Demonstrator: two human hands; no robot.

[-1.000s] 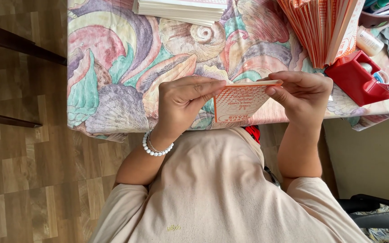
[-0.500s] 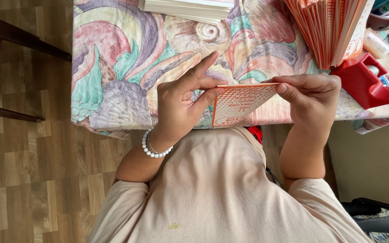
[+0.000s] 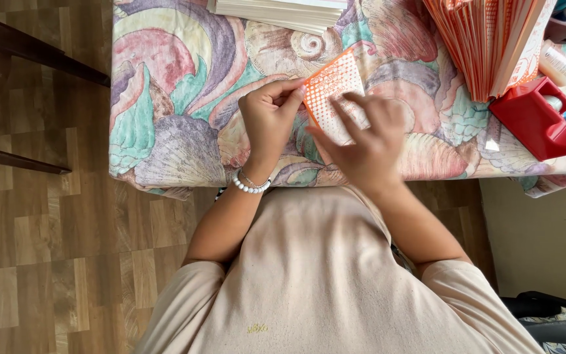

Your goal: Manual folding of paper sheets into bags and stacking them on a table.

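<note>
The orange patterned card [image 3: 333,92] now lies lower on the table [image 3: 185,118]; the left hand [image 3: 271,121] pinches its edge, the right hand [image 3: 368,141] presses flat on top, fingers spread.

The orange-and-white dotted paper piece [image 3: 333,92] was small, roughly rectangular and flat, patterned with fine white dots on orange. It lay tilted over the shell-patterned cloth near the table's front edge, its left edge pinched, its lower part partly covered.
</note>
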